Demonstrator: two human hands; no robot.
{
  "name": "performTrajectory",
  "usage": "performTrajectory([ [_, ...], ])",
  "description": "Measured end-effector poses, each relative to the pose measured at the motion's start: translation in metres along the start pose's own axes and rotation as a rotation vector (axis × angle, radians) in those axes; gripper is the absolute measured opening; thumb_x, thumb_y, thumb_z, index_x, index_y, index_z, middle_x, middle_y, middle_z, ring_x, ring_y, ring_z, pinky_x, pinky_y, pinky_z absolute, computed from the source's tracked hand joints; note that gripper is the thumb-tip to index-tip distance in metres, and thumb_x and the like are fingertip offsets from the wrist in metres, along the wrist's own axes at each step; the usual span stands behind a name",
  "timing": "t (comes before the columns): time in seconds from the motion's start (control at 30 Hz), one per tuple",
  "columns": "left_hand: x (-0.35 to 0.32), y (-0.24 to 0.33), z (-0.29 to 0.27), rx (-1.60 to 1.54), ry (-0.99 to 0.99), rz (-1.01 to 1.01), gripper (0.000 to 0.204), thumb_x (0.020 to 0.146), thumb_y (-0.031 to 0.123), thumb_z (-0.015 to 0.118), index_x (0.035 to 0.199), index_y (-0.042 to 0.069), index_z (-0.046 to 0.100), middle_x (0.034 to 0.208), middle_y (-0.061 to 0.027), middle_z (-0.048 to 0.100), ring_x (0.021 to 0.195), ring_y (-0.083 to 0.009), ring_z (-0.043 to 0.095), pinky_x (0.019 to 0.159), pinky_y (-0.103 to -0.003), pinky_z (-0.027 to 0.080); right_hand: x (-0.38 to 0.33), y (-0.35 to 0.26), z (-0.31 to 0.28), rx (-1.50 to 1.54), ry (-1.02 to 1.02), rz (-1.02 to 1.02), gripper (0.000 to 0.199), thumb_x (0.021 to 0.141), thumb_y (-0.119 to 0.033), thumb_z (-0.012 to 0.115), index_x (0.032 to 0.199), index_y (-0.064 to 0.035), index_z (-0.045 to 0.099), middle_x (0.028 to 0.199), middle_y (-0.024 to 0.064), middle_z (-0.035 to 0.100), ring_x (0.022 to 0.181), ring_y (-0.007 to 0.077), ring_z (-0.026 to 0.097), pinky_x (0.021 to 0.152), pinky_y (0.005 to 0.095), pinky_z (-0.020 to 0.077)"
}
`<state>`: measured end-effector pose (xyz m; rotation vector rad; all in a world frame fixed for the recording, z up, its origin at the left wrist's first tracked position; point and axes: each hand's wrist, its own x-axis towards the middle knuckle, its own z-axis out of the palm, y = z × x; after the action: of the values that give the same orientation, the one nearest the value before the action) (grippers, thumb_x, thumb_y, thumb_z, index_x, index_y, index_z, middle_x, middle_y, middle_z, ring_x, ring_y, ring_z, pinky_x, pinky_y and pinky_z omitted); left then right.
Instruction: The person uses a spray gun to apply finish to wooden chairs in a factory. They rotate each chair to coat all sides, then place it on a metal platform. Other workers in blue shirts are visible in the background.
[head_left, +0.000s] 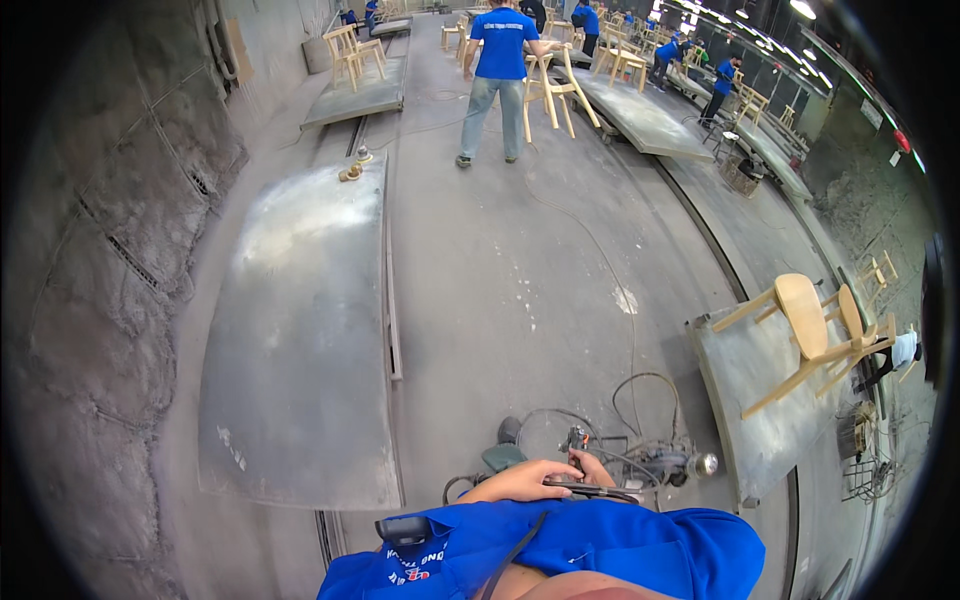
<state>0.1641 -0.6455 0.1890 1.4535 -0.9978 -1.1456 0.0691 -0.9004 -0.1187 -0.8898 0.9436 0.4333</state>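
My left hand (522, 483) lies just in front of my blue shirt, its fingers closed over a dark slender tool (582, 488) that runs to the right. My right hand (597, 466) is just beyond it, mostly hidden, gripping a small dark hose fitting (576, 439) with a thin hose looping away from it. On the dusty floor beside both hands lie a grey power tool (668, 465) with a round metal end and a green-grey tool (503, 456).
A long grey metal platform (300, 330) lies to the left. On a platform (745, 400) to the right a pale wooden chair (818, 340) lies on its side. A person in blue (497, 80) stands ahead by another chair (552, 92). Cables cross the floor; a wire basket (866, 475) sits far right.
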Motion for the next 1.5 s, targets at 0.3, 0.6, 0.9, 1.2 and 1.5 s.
performTrajectory([
  [0.3, 0.111, -0.043, -0.185, -0.073, 0.033, -0.156, 0.043, 0.095, 0.023, 0.073, 0.135, 0.009, 0.066, 0.109, -0.0087, 0.074, 0.102, -0.0153, 0.068, 0.093, -0.031, 0.051, 0.005, -0.259, 0.168, -0.219, -0.41, -0.212, 0.025, 0.101, -0.033, 0.066, 0.099, -0.0085, 0.062, 0.077, 0.0002, 0.061, 0.069, 0.0123, 0.06, 0.066, 0.0265, 0.0493],
  [0.6, 0.104, -0.09, -0.359, -0.834, 1.041, -0.312, 0.034, 0.102, 0.026, 0.056, 0.122, -0.001, 0.063, 0.102, -0.0164, 0.072, 0.087, -0.0238, 0.072, 0.079, -0.036, 0.06, 0.019, -0.416, 0.286, -0.554, -0.766, -0.313, 0.015, 0.096, -0.02, 0.073, 0.098, -0.008, 0.063, 0.077, -0.0022, 0.06, 0.07, 0.0089, 0.058, 0.068, 0.0261, 0.0474],
  [0.9, 0.093, -0.104, -0.534, -0.987, 0.76, -0.098, 0.031, 0.098, 0.01, 0.055, 0.12, -0.012, 0.061, 0.108, -0.0234, 0.073, 0.093, -0.0317, 0.074, 0.083, -0.038, 0.062, 0.074, -0.481, 0.378, -0.66, -0.558, -0.343, 0.019, 0.097, -0.022, 0.072, 0.094, -0.0058, 0.063, 0.07, -0.0038, 0.059, 0.062, 0.0052, 0.055, 0.057, 0.0245, 0.0433],
  [1.2, 0.102, -0.111, -0.726, -0.601, 0.388, -0.36, 0.027, 0.097, 0.015, 0.069, 0.111, -0.008, 0.07, 0.103, -0.0201, 0.075, 0.088, -0.0249, 0.075, 0.079, -0.033, 0.062, 0.123, -0.553, 0.47, -0.73, -0.377, -0.407, 0.033, 0.096, -0.036, 0.073, 0.088, -0.005, 0.066, 0.065, -0.0043, 0.058, 0.058, 0.0049, 0.054, 0.054, 0.0254, 0.043],
  [1.5, 0.123, -0.113, -0.813, -0.258, 0.308, -0.212, 0.019, 0.099, 0.011, 0.066, 0.108, -0.005, 0.073, 0.093, -0.0114, 0.076, 0.083, -0.0169, 0.073, 0.076, -0.03, 0.059, 0.167, -0.613, 0.515, -0.733, -0.348, -0.426, 0.037, 0.095, -0.039, 0.074, 0.083, -0.0055, 0.066, 0.065, -0.0041, 0.058, 0.059, 0.0061, 0.055, 0.053, 0.0246, 0.0436],
])
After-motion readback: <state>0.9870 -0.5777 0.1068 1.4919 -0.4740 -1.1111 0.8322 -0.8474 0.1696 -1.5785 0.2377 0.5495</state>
